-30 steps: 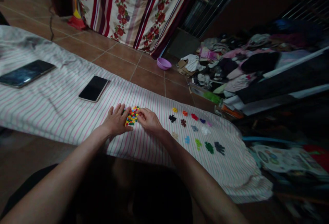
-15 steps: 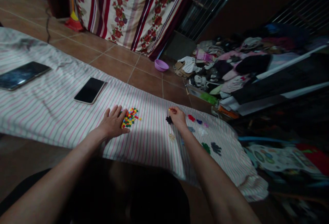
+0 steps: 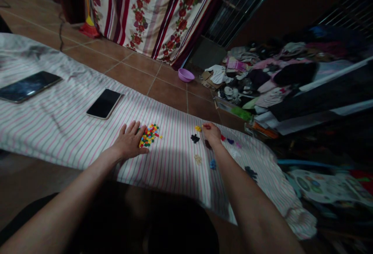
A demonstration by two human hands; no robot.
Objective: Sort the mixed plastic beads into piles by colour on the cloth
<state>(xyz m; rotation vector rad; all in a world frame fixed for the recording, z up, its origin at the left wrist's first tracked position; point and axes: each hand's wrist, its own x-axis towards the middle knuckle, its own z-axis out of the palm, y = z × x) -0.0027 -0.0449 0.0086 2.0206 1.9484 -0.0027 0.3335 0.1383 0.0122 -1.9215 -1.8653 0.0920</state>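
My left hand (image 3: 130, 141) lies flat with fingers spread, at the left edge of a pile of small mixed-coloured pieces (image 3: 150, 135), perhaps beads. My right hand (image 3: 212, 133) is closed in a pinch just right of a small yellow pile (image 3: 198, 128); whether a piece is between its fingertips is too small to see. Near that hand lie a black pile (image 3: 195, 138), a dark brown pile (image 3: 208, 144), a beige pile (image 3: 197, 159) and a blue pile (image 3: 213, 164). Beyond the wrist are red (image 3: 223, 138), dark blue (image 3: 230, 141) and dark grey pieces (image 3: 251, 173).
A striped cloth (image 3: 171, 160) covers the work surface. On its left lie a phone (image 3: 105, 103) and a larger dark-screened device (image 3: 30, 86). Past the far edge, a purple bowl (image 3: 186, 75) sits on the tiled floor. Heaped clothes (image 3: 262, 71) fill the right background.
My right hand has shifted right, off the yellow pile, which now shows beside it. My left hand stays flat by the mixed pieces. The whole view has moved slightly.
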